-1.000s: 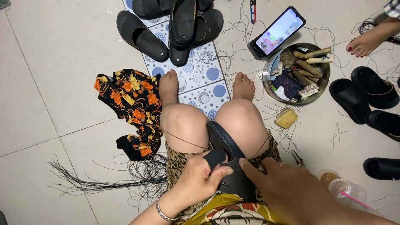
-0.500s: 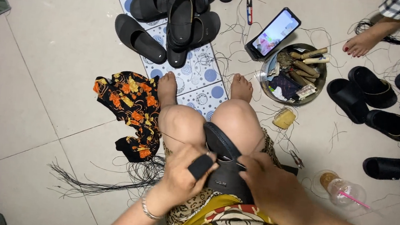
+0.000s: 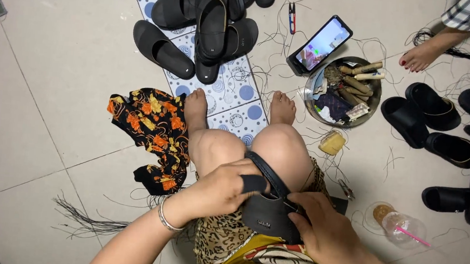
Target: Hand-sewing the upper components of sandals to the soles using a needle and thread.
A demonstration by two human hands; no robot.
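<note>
Black sandal (image 3: pixel 264 214) rests on my lap between the knees, sole part low and its strap arching up toward twelve o'clock over the right thigh. My left hand (image 3: pixel 224 188) grips the sandal from nine o'clock, fingers curled down, with a black covering on the thumb pressed against the strap. My right hand (image 3: pixel 322 230) closes on the sandal's edge from four o'clock, fingertips pinched at the seam where strap meets sole; whether a needle sits between them I cannot tell. Both hands are clamped on the same sandal, close together, nearly touching. A silver bangle (image 3: pixel 164 216) circles my left wrist.

At twelve o'clock from the knees, a pile of black sandals (image 3: pixel 216 17) lies on a dotted blue-and-white mat (image 3: pixel 233 86), where my bare feet rest at its near end. A black cloth with orange flowers (image 3: pixel 152 133) lies at nine o'clock, just beside my left leg. At one o'clock a round metal tray (image 3: pixel 313 93) holds sticks and scraps, with a phone (image 3: pixel 321 44) leaning against its far rim and a yellowish block (image 3: pixel 333 141) near its close side. More black sandals (image 3: pixel 433 129) sit at three o'clock. A clear plastic cup with a pink straw (image 3: pixel 405 230) lies at four o'clock. Another person's bare foot (image 3: pixel 420 56) shows at two o'clock.
</note>
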